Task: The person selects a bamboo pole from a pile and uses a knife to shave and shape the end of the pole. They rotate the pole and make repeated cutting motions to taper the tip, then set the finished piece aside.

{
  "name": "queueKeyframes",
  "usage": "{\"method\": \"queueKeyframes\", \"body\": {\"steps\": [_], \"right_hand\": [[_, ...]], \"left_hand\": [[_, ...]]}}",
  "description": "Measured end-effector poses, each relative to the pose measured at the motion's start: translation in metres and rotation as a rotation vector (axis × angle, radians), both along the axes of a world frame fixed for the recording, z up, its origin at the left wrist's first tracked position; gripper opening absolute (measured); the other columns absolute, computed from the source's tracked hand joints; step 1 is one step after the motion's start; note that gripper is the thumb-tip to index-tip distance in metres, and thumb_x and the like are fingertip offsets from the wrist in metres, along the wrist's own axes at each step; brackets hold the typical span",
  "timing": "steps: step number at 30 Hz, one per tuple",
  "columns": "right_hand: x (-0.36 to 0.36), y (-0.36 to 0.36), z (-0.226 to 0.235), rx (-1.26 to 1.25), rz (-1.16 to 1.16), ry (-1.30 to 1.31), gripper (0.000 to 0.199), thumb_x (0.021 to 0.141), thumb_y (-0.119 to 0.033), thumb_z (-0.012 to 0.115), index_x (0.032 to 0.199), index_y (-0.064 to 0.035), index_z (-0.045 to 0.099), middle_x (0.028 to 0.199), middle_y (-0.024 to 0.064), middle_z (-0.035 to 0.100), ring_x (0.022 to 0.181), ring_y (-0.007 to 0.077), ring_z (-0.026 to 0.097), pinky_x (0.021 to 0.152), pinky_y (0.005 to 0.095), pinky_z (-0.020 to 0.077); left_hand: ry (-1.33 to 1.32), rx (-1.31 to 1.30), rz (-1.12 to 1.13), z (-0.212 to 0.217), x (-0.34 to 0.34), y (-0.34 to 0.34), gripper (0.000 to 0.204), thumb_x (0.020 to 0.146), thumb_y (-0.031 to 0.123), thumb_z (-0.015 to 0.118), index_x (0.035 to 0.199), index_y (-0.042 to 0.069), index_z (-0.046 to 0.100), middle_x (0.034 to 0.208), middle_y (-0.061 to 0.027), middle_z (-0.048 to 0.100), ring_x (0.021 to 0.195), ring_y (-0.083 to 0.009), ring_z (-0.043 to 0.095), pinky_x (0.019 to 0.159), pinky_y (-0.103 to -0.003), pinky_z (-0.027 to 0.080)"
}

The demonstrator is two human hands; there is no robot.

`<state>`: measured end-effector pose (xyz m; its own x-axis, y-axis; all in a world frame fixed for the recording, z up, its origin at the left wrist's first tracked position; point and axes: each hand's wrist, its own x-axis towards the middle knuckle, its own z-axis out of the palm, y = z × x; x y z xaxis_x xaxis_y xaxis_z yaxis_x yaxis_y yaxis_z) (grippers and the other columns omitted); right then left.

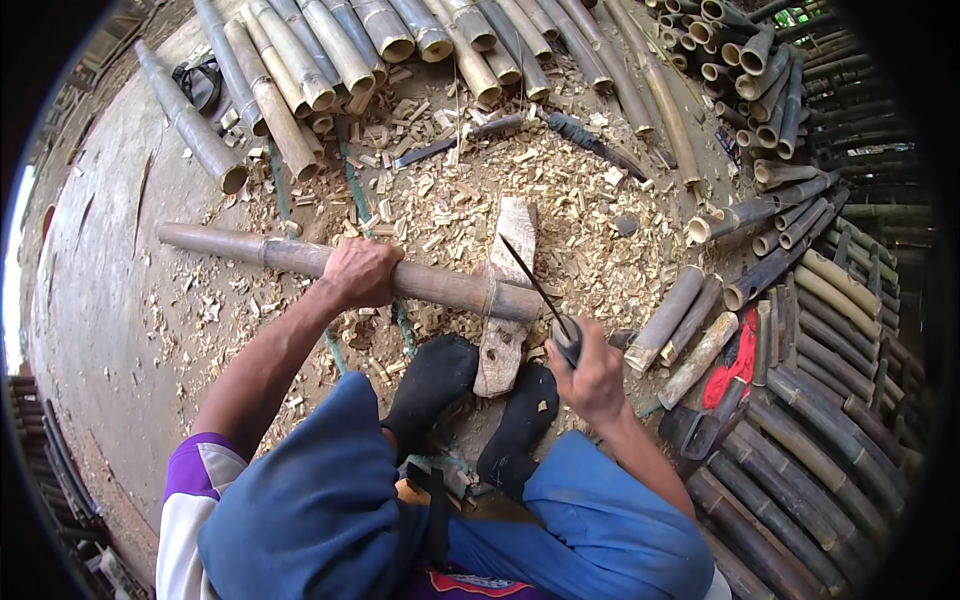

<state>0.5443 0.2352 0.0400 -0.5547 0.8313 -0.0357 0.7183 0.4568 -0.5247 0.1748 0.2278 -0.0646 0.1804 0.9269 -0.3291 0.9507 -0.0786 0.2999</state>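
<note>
A brown bamboo pole (pixel 450 286) lies crosswise in front of me, its right end resting over a pale notched wooden block (pixel 501 352). My left hand (pixel 362 272) is wrapped round the pole near its middle. In my right hand (pixel 590 372), closed round a dark handle, is a tool with a long thin dark blade (pixel 526 270). The blade points up and left and crosses the view just by the pole's right end. It is seen nearly edge-on, so I cannot tell saw from knife, nor whether it touches the bamboo.
My dark-socked feet (pixel 436 378) flank the block's near end. Wood chips (pixel 570 230) cover the ground. Beyond lie a flat blade tool (pixel 428 152), a dark-wrapped tool (pixel 585 137) and bamboo poles (pixel 340 50). Bamboo pieces (pixel 665 315) and a red cloth (pixel 732 365) are at right.
</note>
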Motion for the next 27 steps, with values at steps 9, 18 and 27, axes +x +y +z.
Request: {"method": "queueKeyframes", "body": {"steps": [9,18,27], "right_hand": [[-0.010,0.012,0.034,-0.074,0.026,-0.043,0.033,0.101,-0.023,0.069,0.115,0.0011,0.050,0.083,0.0233,0.072,0.078,0.0420,0.075,0.063,0.0480,0.0605],[0.005,0.015,-0.004,-0.141,-0.004,-0.330,0.033,0.101,-0.025,0.070,0.108,0.0004,0.050,0.080,0.0244,0.069,0.072,0.0448,0.073,0.062,0.0499,0.0594],[0.029,0.027,-0.046,-0.360,-0.095,-0.580,0.030,0.103,-0.016,0.067,0.117,0.0043,0.050,0.083,0.0212,0.070,0.065,0.0343,0.071,0.052,0.0391,0.0598]], "left_hand": [[-0.006,0.231,-0.003,-0.016,0.006,-0.015,0.024,0.076,0.024,0.076,0.088,0.009,0.062,0.084,-0.0113,0.070,0.085,-0.0328,0.072,0.081,-0.048,0.056],[0.014,0.270,0.042,-0.012,0.010,-0.022,0.022,0.081,0.020,0.074,0.095,0.007,0.063,0.096,-0.0098,0.069,0.098,-0.0302,0.071,0.089,-0.045,0.052],[0.006,0.324,0.005,-0.010,0.016,-0.022,0.020,0.082,0.020,0.073,0.095,0.008,0.062,0.092,-0.0091,0.068,0.095,-0.0288,0.071,0.087,-0.045,0.052]]}}
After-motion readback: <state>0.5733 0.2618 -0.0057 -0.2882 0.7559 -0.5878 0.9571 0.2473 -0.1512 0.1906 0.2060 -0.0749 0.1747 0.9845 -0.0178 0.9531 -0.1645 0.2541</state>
